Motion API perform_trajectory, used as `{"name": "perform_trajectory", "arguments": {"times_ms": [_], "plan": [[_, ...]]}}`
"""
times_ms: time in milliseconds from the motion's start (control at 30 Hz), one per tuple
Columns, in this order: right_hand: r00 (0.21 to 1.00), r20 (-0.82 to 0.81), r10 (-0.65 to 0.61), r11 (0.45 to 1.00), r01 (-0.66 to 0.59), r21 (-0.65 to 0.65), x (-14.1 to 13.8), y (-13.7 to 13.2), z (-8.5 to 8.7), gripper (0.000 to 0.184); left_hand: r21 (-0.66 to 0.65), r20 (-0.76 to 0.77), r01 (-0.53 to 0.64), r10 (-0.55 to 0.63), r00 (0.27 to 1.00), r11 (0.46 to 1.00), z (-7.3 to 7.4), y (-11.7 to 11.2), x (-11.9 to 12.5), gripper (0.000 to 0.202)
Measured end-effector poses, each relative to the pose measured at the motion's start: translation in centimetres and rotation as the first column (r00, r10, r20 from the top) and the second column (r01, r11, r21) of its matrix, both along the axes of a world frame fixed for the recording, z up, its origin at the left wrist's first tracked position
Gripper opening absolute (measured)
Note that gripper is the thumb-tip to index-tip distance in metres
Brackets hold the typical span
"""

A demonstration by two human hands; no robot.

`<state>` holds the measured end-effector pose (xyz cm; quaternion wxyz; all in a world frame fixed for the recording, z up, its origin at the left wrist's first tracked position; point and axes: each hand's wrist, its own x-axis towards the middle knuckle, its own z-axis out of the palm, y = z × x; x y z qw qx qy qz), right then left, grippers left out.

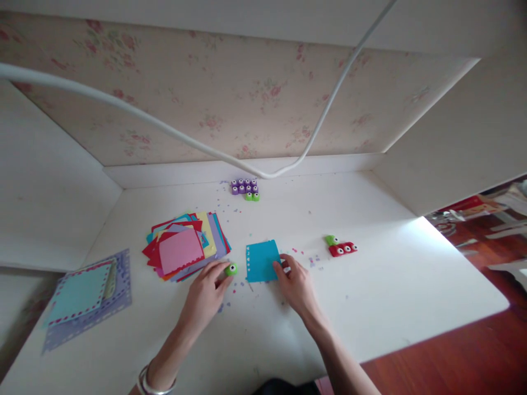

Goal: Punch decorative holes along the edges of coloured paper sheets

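Note:
Between my hands a blue paper square [262, 261] lies on the white desk, with a row of punched holes along its left edge. My right hand [294, 277] grips the right edge of this paper between thumb and fingers. Just left of the paper, my left hand [211, 282] holds a small green craft punch [231, 269] with a white and black round top, pinched between thumb and fingers. The punch is apart from the paper. Tiny punched bits of paper are scattered around both hands.
A pile of coloured papers [181, 251] lies behind my left hand. Punched sheets [78, 296] rest at the far left. Purple punches [241, 190] with two green ones stand at the back; red punches [342, 249] and a green one are at right. A white cable [164, 129] hangs in front.

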<state>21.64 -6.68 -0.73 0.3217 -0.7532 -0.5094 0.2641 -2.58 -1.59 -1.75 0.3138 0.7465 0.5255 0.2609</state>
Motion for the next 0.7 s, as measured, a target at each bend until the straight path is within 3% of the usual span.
{"name": "perform_trajectory", "arguments": {"times_ms": [100,167,267,400,533,700], "plan": [[0.992,0.119,-0.045,0.997,0.038,0.062,0.4,-0.3,0.5,0.042,0.029,0.025,0.027,-0.028,0.999,0.999,0.5,-0.5,0.4,0.027],[0.997,0.078,-0.016,0.996,0.009,0.085,0.5,-0.6,1.2,0.042,0.013,0.049,0.079,-0.08,0.996,0.997,1.3,-1.0,0.9,0.027],[0.975,-0.088,0.204,0.974,-0.194,0.114,0.0,-1.2,3.1,0.039,-0.003,0.077,0.177,-0.176,0.981,0.984,2.7,-2.0,2.0,0.027],[0.87,-0.167,0.464,0.883,-0.44,0.163,-1.4,-1.4,5.5,0.033,-0.046,0.116,0.217,-0.21,0.971,0.975,3.5,-3.1,3.4,0.033],[0.859,-0.186,0.476,0.878,-0.454,0.15,-2.0,-1.4,6.6,0.029,-0.059,0.13,0.18,-0.171,0.977,0.982,3.2,-3.4,3.8,0.036],[0.861,-0.214,0.462,0.887,-0.449,0.108,-1.2,-1.4,6.1,0.022,-0.066,0.151,0.2,-0.188,0.97,0.978,3.1,-3.7,3.6,0.036]]}}
